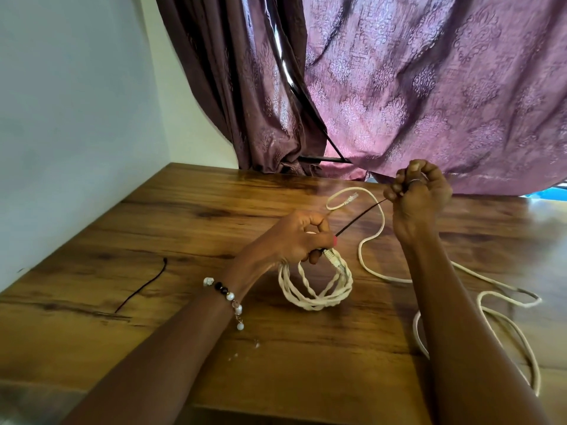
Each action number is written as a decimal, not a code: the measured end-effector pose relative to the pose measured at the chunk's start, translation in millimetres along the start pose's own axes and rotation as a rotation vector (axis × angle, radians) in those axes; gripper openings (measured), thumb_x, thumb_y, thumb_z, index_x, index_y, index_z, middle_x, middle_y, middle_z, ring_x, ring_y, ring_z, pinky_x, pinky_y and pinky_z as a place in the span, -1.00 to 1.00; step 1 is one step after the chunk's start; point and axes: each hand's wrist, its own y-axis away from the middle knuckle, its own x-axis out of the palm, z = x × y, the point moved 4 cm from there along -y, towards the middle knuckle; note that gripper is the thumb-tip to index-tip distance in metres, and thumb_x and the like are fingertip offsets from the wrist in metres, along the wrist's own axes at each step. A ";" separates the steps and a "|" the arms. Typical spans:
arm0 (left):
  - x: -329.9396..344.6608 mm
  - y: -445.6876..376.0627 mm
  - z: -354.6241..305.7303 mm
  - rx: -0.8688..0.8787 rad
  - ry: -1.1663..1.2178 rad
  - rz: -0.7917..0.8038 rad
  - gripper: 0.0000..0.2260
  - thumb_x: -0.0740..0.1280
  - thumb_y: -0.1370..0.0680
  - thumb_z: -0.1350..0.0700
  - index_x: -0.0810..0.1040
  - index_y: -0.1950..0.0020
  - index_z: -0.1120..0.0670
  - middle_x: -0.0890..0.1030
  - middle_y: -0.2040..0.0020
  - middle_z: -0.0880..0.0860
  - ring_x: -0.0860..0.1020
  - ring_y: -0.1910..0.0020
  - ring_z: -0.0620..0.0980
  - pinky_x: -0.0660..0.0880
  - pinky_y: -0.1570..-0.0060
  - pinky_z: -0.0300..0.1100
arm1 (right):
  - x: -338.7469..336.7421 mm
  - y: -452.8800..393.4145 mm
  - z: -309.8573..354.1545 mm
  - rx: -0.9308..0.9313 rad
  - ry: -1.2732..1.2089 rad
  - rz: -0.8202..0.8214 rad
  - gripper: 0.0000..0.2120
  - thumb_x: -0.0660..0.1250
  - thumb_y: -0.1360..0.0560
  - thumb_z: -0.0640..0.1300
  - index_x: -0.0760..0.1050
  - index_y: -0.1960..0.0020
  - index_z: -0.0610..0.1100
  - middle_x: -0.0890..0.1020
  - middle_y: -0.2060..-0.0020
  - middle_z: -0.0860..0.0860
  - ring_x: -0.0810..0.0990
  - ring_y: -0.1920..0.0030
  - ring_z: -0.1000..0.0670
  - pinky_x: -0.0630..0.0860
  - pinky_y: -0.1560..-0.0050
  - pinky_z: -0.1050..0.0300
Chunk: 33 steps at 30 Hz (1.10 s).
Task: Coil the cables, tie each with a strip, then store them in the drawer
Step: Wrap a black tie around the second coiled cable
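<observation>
My left hand (299, 237) grips the top of a coiled cream cable (316, 291), whose loops hang down onto the wooden table (184, 228); a clear plug shows just below the fingers. A thin black strip (360, 214) runs taut from that hand up to my right hand (418, 191), which pinches its far end above the table. A second cream cable (377, 273) lies loose and uncoiled on the table to the right, winding under my right forearm. Another black strip (141, 286) lies flat at the table's left.
A purple patterned curtain (429, 87) hangs behind the table's far edge, and a white wall (76, 102) borders the left side. Small white crumbs (254, 343) dot the wood near my left wrist. No drawer is in view.
</observation>
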 end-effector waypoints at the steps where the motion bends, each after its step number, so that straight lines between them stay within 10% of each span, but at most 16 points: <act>1: -1.3 -0.8 1.1 0.007 0.031 -0.033 -0.84 0.39 -0.49 0.20 0.50 0.28 0.14 0.49 0.48 0.04 0.43 0.52 -0.10 0.33 0.51 -0.35 | -0.6 1.9 -3.1 0.046 -0.048 -0.007 -0.74 0.09 -0.58 -0.39 0.41 0.17 -0.13 0.48 0.41 -0.04 0.42 0.45 0.05 0.43 0.45 0.20; 5: -11.6 -4.0 6.0 0.031 0.119 -0.189 -0.85 0.38 -0.49 0.25 0.49 0.26 0.18 0.48 0.51 0.04 0.40 0.55 -0.09 0.31 0.54 -0.33 | 9.0 21.6 -22.6 0.360 -0.084 -0.021 -0.72 0.08 -0.63 -0.27 0.48 0.18 -0.14 0.58 0.33 -0.09 0.55 0.26 -0.05 0.60 0.14 0.04; 9: -22.7 -3.7 14.9 0.008 0.144 -0.299 -0.84 0.37 -0.49 0.24 0.49 0.28 0.14 0.48 0.51 0.04 0.40 0.54 -0.09 0.30 0.54 -0.32 | 36.1 55.1 -35.2 0.578 0.144 0.309 -0.80 0.13 -0.62 -0.25 0.51 0.05 -0.27 0.61 0.15 -0.18 0.60 0.12 -0.11 0.57 -0.04 -0.01; 17: -23.9 -3.0 17.8 -0.020 0.123 -0.351 -0.90 0.37 -0.47 0.23 0.52 0.25 0.17 0.50 0.45 0.09 0.43 0.53 -0.11 0.34 0.51 -0.31 | 51.7 69.4 -40.7 0.564 -0.110 0.321 -0.80 0.25 -0.54 -0.37 0.46 -0.15 -0.28 0.57 0.21 -0.15 0.59 0.22 -0.06 0.64 0.09 -0.15; 23: -22.1 -2.9 18.6 -0.006 0.056 -0.347 -0.90 0.36 -0.48 0.20 0.53 0.21 0.20 0.52 0.44 0.09 0.46 0.49 -0.08 0.37 0.48 -0.27 | 58.9 69.5 -29.8 0.359 -0.004 0.392 -0.80 0.18 -0.61 -0.24 0.58 -0.03 -0.25 0.50 0.33 -0.07 0.37 0.36 0.07 0.37 0.42 0.24; 29: -25.8 -4.1 24.9 -0.064 0.113 -0.373 -0.84 0.36 -0.50 0.15 0.51 0.28 0.09 0.52 0.46 0.07 0.43 0.47 -0.05 0.34 0.44 -0.20 | 60.2 71.4 -26.7 0.310 0.037 0.550 -0.66 0.05 -0.66 -0.07 0.51 -0.17 -0.24 0.61 0.27 -0.09 0.55 0.21 -0.04 0.49 0.04 -0.01; 33: -24.8 -2.0 22.1 -0.057 0.104 -0.358 -0.85 0.36 -0.50 0.18 0.50 0.28 0.10 0.51 0.46 0.07 0.42 0.53 -0.10 0.33 0.48 -0.24 | 62.9 79.7 -33.5 0.331 0.084 0.478 -0.68 0.04 -0.66 -0.07 0.51 -0.04 -0.21 0.49 0.41 -0.04 0.50 0.36 0.01 0.55 0.18 0.02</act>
